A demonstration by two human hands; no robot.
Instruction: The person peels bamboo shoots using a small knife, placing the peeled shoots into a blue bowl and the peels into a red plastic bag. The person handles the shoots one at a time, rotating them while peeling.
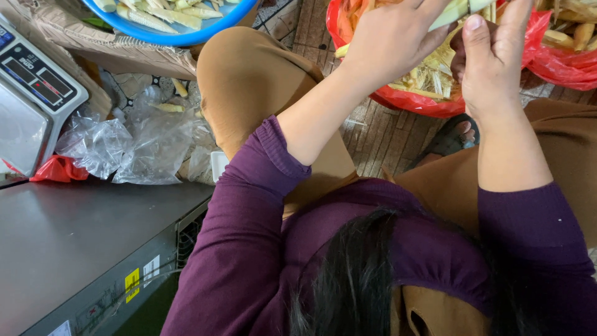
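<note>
Pale bamboo shoot [457, 11] gripped by left hand [392, 37] and right hand [491, 62].

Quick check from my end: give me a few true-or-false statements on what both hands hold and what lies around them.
1. Both hands grip a pale green stalk over the red plastic bag of husks. True: left hand, right hand, pale green stalk.
2. The round blue plastic basin is empty. False: it holds pale peeled pieces.
3. A grey digital scale sits at the left. True.
4. The sleeves are yellow. False: purple sleeves.
</note>
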